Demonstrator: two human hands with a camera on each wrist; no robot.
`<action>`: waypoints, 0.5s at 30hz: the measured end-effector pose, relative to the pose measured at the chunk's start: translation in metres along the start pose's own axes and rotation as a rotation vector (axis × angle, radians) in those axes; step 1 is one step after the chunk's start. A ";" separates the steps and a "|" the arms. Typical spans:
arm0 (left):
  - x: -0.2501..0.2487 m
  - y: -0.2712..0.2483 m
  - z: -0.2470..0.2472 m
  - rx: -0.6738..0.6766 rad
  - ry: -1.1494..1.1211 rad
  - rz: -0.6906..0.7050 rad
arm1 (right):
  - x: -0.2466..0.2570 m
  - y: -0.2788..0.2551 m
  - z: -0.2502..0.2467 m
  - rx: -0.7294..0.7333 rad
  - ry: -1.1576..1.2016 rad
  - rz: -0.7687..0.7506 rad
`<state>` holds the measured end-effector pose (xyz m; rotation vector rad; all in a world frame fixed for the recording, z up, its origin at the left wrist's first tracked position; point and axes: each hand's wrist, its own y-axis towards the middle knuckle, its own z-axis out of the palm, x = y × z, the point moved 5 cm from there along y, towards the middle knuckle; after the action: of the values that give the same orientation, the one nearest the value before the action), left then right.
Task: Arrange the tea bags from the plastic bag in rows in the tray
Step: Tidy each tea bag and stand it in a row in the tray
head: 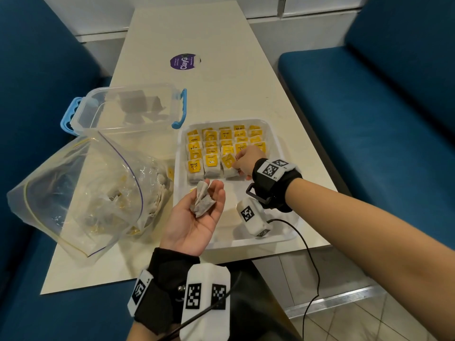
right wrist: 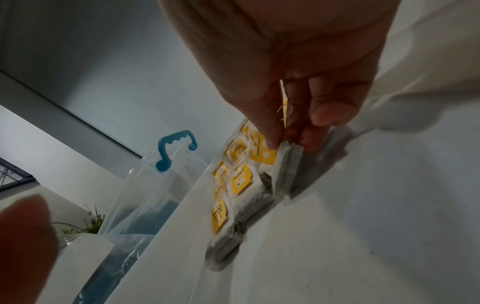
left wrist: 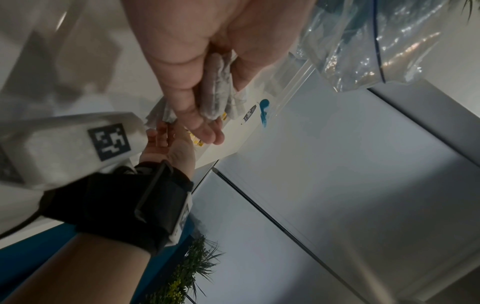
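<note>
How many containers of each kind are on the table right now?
Plastic bag: 1
Clear box with blue handles: 1
White tray: 1
Total: 3

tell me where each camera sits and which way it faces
Head: on the head, facing forward and down at table and tray; both forearms, left hand, right hand.
Left wrist: on that wrist, looking along the palm at the spare tea bags it holds; right hand beyond.
Right wrist: on that wrist, looking along the fingers pinching a tea bag in the tray's rows.
Shared: both wrist views catch the blue handle.
</note>
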<state>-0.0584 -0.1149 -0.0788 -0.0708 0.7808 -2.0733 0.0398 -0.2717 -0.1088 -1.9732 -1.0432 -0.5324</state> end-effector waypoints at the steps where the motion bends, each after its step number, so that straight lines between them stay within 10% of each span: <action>1: 0.000 0.000 0.000 -0.001 0.000 0.001 | -0.001 0.001 0.001 -0.003 0.001 0.005; 15: -0.001 0.000 0.000 0.001 0.000 -0.003 | -0.001 0.000 0.001 -0.022 -0.019 0.034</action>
<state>-0.0582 -0.1141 -0.0783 -0.0720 0.7798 -2.0768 0.0388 -0.2714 -0.1098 -2.0156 -1.0173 -0.5098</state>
